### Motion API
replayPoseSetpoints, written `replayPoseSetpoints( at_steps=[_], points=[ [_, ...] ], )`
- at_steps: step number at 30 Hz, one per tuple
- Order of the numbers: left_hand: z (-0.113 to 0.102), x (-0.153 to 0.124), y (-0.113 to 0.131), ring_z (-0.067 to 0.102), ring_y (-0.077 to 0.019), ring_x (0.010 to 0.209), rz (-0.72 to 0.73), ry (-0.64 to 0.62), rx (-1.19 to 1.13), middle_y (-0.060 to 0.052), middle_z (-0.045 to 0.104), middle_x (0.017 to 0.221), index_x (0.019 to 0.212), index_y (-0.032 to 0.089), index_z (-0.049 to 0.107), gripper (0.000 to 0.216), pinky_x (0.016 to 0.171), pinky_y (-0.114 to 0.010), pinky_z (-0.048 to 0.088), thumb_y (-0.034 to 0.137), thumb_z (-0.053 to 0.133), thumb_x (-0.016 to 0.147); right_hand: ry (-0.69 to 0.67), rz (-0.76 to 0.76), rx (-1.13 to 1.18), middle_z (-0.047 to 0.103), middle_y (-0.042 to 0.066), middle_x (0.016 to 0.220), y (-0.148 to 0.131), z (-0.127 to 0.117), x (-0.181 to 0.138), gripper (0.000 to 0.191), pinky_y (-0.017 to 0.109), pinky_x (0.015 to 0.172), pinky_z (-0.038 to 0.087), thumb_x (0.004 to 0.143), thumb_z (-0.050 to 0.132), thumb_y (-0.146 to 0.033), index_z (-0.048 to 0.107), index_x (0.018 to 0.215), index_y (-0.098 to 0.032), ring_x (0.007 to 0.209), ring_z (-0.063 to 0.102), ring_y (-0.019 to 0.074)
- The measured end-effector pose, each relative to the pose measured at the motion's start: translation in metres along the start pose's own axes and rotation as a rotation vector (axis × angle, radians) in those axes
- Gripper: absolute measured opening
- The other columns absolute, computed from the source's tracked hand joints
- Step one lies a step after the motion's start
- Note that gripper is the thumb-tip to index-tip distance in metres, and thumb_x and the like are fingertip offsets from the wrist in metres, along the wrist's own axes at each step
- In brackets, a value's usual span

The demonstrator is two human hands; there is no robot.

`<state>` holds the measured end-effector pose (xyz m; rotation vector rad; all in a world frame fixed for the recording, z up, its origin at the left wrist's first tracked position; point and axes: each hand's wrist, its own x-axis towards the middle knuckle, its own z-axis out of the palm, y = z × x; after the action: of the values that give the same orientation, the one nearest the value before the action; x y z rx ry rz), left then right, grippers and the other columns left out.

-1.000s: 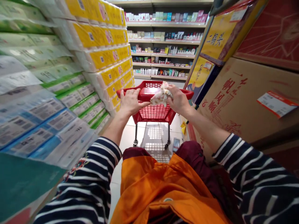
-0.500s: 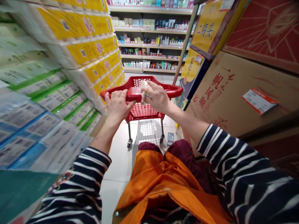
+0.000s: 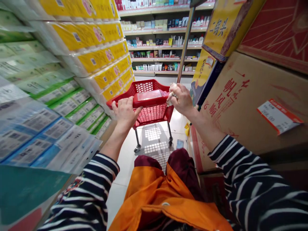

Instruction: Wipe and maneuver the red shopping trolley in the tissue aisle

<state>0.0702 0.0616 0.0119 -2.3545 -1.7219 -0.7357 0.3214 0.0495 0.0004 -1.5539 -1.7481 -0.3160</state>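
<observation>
A red plastic shopping cart (image 3: 150,110) stands in the aisle in front of me. My left hand (image 3: 125,110) is wrapped round the left part of its handle bar. At the handle's right end, my right hand (image 3: 181,99) is closed on a crumpled pale cloth (image 3: 170,96) pressed against the bar. Both arms wear dark sleeves with white stripes, and an orange garment (image 3: 166,199) covers my lap.
Stacked tissue packs in yellow (image 3: 101,54), green and blue wrapping wall the left side. Large cardboard boxes (image 3: 243,99) with red print crowd the right. Shelves of small bottles and boxes (image 3: 158,41) close the aisle's far end. A small dark object (image 3: 180,144) lies on the pale floor tiles.
My right hand with the cloth has slid from the middle of the handle to its right end. The cart has shifted slightly right in view. My left hand keeps its grip.
</observation>
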Motion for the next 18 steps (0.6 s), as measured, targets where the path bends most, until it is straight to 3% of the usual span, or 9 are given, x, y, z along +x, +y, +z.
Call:
replayPoseSetpoints(
  at_steps=[5,8,12,18],
  points=[
    [-0.004,0.0,0.012,0.041,-0.0307,0.119,0.012,-0.013,0.038,-0.013,0.052,0.129,0.131,0.018,0.042,0.056,0.105,-0.052,0.017,0.045,0.044,0.082,-0.018,0.041,-0.016,0.042,0.012,0.131,-0.011,0.011,0.001,0.037,0.052,0.102,0.031,0.081,0.05,-0.032,0.056,0.114,-0.016,0.12,0.039,0.031],
    [-0.014,-0.002,0.0,0.044,-0.0283,0.117,0.088,-0.077,0.051,-0.012,0.053,0.128,0.128,0.018,0.044,0.052,0.102,-0.047,0.024,0.044,0.041,0.083,0.001,0.058,-0.012,0.046,0.012,0.127,-0.012,0.009,0.002,0.032,0.05,0.101,0.031,0.084,0.046,-0.03,0.059,0.11,-0.016,0.118,0.042,0.029],
    [-0.024,-0.005,-0.022,0.048,-0.0283,0.113,0.044,-0.093,0.07,-0.014,0.058,0.121,0.12,0.017,0.052,0.048,0.099,-0.045,0.028,0.045,0.037,0.084,-0.021,0.048,0.003,0.053,0.011,0.122,-0.016,0.0,0.002,0.03,0.046,0.098,0.035,0.084,0.042,-0.022,0.061,0.107,-0.017,0.112,0.048,0.0255],
    [-0.026,-0.019,-0.012,0.049,-0.027,0.111,0.019,-0.039,0.084,-0.012,0.061,0.114,0.115,0.019,0.055,0.043,0.099,-0.046,0.026,0.044,0.035,0.086,-0.004,-0.053,0.069,0.052,0.013,0.126,-0.059,0.002,-0.001,0.036,0.042,0.099,0.037,0.084,0.04,-0.017,0.059,0.115,-0.015,0.113,0.049,0.0235]
  ],
)
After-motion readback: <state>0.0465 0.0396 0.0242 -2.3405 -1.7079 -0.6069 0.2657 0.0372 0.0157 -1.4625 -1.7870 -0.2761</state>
